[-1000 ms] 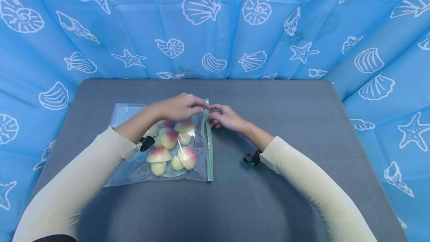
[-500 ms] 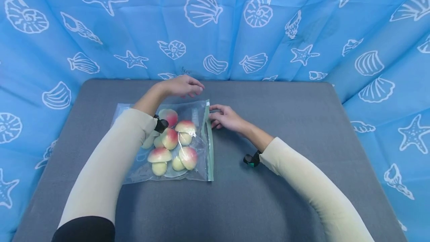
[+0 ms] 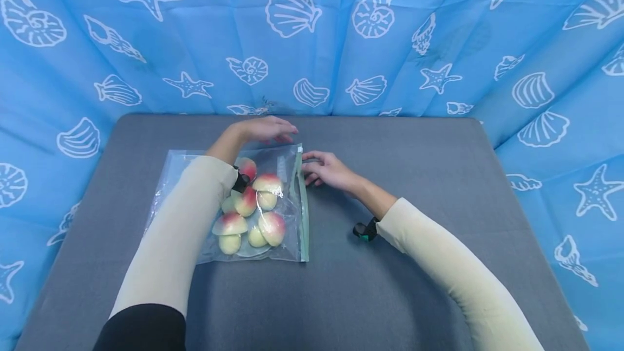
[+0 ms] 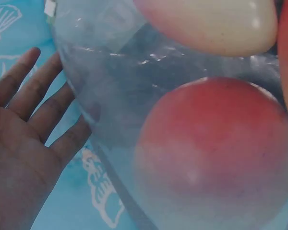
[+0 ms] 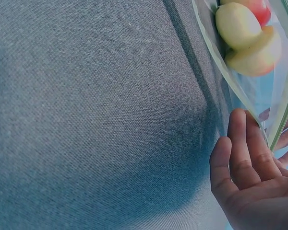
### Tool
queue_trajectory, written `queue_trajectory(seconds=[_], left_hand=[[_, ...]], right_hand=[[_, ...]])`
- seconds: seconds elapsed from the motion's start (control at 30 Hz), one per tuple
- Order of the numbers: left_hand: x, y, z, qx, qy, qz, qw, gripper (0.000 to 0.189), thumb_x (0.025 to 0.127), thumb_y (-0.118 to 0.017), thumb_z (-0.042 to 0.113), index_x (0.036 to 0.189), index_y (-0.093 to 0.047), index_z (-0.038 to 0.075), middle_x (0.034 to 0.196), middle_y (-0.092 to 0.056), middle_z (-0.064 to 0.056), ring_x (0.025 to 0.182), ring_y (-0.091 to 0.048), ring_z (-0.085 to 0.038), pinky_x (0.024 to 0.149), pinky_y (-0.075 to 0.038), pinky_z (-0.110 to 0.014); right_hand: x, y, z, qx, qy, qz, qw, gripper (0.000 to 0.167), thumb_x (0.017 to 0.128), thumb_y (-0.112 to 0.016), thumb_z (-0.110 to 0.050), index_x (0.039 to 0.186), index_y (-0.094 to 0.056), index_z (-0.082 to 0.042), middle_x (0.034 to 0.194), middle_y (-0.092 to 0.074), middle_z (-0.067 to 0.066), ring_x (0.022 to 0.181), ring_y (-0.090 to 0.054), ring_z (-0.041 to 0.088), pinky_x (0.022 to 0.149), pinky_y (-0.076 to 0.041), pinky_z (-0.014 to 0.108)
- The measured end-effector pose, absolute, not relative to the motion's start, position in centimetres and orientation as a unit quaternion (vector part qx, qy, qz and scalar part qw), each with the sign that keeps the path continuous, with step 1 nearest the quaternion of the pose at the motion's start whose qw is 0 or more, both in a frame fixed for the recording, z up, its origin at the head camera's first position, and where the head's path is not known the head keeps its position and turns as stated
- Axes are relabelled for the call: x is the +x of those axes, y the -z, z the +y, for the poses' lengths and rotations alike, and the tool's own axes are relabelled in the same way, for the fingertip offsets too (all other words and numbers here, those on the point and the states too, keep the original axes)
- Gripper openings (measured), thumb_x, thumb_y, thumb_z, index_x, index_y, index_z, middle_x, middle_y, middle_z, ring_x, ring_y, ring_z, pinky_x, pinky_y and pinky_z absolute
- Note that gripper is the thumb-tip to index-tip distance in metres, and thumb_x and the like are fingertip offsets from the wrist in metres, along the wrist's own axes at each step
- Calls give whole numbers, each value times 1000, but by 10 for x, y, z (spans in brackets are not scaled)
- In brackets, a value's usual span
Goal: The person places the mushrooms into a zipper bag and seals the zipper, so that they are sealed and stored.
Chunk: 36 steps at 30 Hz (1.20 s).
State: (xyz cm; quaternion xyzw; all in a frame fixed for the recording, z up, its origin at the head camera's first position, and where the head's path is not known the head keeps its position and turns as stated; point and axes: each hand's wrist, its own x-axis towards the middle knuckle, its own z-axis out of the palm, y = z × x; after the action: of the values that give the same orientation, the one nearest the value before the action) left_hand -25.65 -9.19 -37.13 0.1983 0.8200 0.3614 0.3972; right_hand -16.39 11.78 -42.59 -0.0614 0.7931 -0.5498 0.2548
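A clear zip bag (image 3: 290,242) with a pale green strip along its mouth lies on the table, its mouth facing right. Inside are several toy mushrooms (image 3: 270,229) with pink-and-cream caps. My right hand (image 3: 331,171) holds the bag's far mouth corner between thumb and fingers; the exact contact is partly hidden. In the right wrist view the two mouth edges stand parted in front of my right hand (image 5: 254,177). Just beyond the bag's far edge is my left hand (image 3: 270,128), holding nothing. Its fingers look straight and spread in the left wrist view (image 4: 29,129).
The grey table (image 3: 390,297) extends to the right and front of the bag. Behind it hangs a blue curtain (image 3: 331,26) printed with white shells and starfish. My left sleeve (image 3: 180,237) lies across the bag's left part.
My left hand has left the bag's mouth corner, moving to the far side and slightly left, and its fingers have let go. My right hand has stayed in place at the corner.
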Motion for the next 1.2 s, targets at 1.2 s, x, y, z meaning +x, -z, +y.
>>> queue_trajectory(seconds=[1.2], left_hand=[[-250,393,-81,227,-403,838,292,19,99,-57,6,111,-66,-6,93,-65,-9,84,-58,-16,77,-50,-27]], right_hand=[[-186,429,109,-34,562,809,169,31,101,-57,-27,101,-71,0,93,-70,11,70,-66,16,63,-53,29]])
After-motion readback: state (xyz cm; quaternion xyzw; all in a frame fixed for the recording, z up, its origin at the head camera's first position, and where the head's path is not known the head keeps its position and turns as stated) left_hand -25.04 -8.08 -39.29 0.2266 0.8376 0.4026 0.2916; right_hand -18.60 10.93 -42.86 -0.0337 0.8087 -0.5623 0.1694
